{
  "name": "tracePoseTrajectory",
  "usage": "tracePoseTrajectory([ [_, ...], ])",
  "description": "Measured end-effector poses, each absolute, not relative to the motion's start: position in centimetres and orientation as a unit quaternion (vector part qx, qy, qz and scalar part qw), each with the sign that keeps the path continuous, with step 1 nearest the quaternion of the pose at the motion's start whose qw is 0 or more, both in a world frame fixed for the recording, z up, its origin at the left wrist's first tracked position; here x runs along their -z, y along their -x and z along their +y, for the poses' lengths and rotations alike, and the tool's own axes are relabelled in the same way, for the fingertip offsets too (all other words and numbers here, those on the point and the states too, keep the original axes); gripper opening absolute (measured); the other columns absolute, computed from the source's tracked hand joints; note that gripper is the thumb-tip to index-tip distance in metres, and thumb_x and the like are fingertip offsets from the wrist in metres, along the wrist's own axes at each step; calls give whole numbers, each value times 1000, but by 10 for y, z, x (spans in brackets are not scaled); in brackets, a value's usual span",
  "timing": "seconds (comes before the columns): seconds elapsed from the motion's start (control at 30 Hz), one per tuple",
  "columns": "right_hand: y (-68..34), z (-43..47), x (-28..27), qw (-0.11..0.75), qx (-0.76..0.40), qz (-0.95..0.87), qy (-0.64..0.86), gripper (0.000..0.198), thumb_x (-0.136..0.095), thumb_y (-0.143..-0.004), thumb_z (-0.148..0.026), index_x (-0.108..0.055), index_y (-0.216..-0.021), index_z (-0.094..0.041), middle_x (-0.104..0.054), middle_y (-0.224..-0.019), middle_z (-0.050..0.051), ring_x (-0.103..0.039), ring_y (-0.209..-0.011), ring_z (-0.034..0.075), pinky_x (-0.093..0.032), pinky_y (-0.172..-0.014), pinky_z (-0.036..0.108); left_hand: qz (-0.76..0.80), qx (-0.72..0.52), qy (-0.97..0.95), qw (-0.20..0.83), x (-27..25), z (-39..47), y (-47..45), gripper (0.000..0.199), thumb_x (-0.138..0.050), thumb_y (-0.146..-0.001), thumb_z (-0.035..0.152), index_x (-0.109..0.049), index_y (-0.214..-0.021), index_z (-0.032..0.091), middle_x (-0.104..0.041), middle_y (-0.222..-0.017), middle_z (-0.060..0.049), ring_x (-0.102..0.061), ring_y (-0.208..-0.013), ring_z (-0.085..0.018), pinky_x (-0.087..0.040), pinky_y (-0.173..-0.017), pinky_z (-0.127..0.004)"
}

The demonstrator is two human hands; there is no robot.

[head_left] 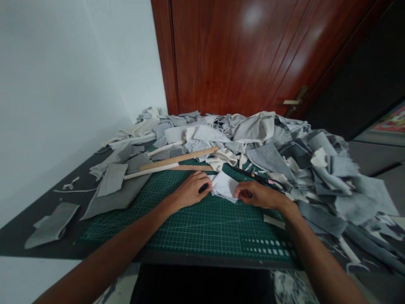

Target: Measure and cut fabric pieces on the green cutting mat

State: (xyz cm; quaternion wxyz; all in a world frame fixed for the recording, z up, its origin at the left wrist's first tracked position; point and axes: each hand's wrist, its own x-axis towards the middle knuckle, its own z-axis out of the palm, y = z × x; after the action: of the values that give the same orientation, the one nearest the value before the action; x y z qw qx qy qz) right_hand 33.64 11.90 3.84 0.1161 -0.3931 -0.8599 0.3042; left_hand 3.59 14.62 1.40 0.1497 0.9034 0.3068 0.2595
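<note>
A small stack of white fabric pieces (225, 185) lies on the green cutting mat (202, 228), between my two hands. My left hand (194, 188) pinches the left edge of the white fabric, fingers curled. At its right corner, my right hand (253, 194) grips the fabric between thumb and fingers. Just beyond the hands are a pair of black-handled scissors (261, 178) and a wooden ruler (180, 158) lying slantwise. A second ruler (193, 168) shows partly beneath it.
Heaped grey and cream fabric scraps (253, 128) line the back and right of the table. Folded grey cloth (117, 192) lies on the left, with another grey piece (53, 226) near the table's left edge. Behind stands a wooden door (234, 55) beside a white wall (79, 84).
</note>
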Motion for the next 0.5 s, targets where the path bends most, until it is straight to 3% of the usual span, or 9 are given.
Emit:
tracePoseTrajectory([
  [0.1, -331, 117, -43, 135, -309, -859, 386, 25, -56, -78, -6, -70, -93, -18, -66, -82, 1, -57, -70, 14, -43, -66, 24, 285, -285, -901, 161, -20, 140, -36, 19, -54, -100, 27, -61, -117, 21, -64, -119, -8, -55, -121, -26, -44, -108, -44],
  [0.23, -314, 106, -53, 251, -345, -836, 346, 12, -57, -80, -10, -60, -85, -21, -58, -83, 0, -52, -75, 15, -42, -70, 25, 240, -289, -911, 170, -28, 127, -42, 46, -57, -101, 42, -49, -142, 23, -56, -141, -12, -45, -136, -29, -37, -118, -47],
  [0.3, -306, 101, -56, 317, -379, -807, 324, 8, -60, -86, -20, -53, -83, -22, -55, -83, 0, -51, -79, 16, -42, -73, 26, 222, -282, -918, 168, -30, 121, -47, 43, -55, -102, 43, -52, -140, 22, -58, -140, -12, -46, -136, -28, -37, -118, -45],
  [0.4, -297, 96, -57, 382, -449, -752, 294, 27, -64, -92, -42, -48, -82, -23, -51, -83, 1, -48, -78, 16, -41, -71, 26, 221, -275, -924, 151, -31, 119, -52, 27, -46, -107, 36, -64, -119, 21, -68, -119, -8, -56, -120, -25, -41, -110, -42],
  [0.5, -293, 94, -57, 439, -530, -675, 268, 44, -71, -86, -56, -42, -79, -24, -45, -76, -2, -43, -70, 15, -38, -63, 25, 247, -294, -914, 130, -30, 123, -51, 22, -46, -104, 28, -67, -104, 20, -71, -101, -5, -60, -106, -23, -42, -103, -41],
])
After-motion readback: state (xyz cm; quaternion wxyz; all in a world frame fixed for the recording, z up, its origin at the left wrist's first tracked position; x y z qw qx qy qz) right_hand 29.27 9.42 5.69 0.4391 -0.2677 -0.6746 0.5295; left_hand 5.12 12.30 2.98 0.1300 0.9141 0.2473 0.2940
